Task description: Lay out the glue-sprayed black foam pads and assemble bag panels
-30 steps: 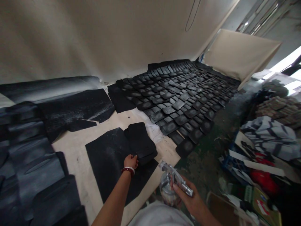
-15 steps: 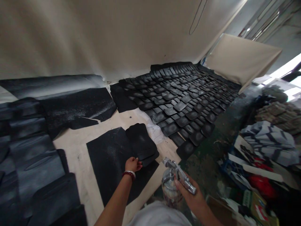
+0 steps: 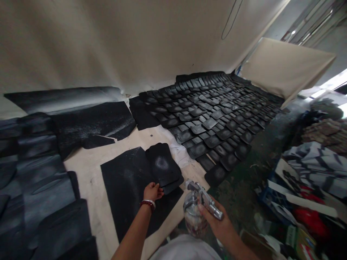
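Note:
My right hand [image 3: 214, 213] is wrapped round the handle of a metal spray gun [image 3: 204, 196], whose stained cup [image 3: 194, 218] hangs below it. The nozzle points toward a short stack of black rounded panels [image 3: 162, 162] with a pale round spray mark on the top one. My left hand [image 3: 153, 191], with bracelets at the wrist, pinches the near edge of the top panel. Under the stack lies a larger black sheet [image 3: 124, 187] on a beige board [image 3: 92, 187].
Rows of overlapping black panels [image 3: 217, 112] cover the surface at right and back. More dark panels [image 3: 48, 180] lie at left, near torn black sheets [image 3: 94, 122]. A beige curtain [image 3: 108, 43] hangs behind. Cloth bundles [image 3: 314, 162] and clutter crowd the right side.
A pale round spray mark has appeared on the top panel. The spray gun has shifted slightly left; my left hand stays at the panel's edge.

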A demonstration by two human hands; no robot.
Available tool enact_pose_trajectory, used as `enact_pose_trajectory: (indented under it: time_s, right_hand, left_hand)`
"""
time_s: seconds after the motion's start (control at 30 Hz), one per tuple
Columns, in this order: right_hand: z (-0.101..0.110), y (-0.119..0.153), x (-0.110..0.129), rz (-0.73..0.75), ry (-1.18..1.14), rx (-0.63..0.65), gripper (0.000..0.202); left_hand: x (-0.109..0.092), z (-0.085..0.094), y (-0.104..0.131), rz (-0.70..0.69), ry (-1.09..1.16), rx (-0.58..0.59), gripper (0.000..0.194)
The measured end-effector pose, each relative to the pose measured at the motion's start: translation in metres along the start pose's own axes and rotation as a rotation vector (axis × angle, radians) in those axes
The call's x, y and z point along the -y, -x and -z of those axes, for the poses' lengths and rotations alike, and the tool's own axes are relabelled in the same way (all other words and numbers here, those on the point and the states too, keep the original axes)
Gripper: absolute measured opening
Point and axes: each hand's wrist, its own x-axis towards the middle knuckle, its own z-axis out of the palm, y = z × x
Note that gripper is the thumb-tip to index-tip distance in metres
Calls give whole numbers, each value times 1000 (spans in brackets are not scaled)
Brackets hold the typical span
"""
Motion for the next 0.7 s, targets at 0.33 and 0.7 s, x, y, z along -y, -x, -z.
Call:
enact_pose_trajectory:
  time_s: [0.33, 0.7]
  right_hand:
    - [35, -13, -12, 10, 66, 0, 45]
    - [13, -12, 15, -8, 77, 134, 37]
  left_hand:
    - [-16, -6, -1, -55, -128, -116, 19]
    - [-24, -9, 13, 1, 171, -69, 51]
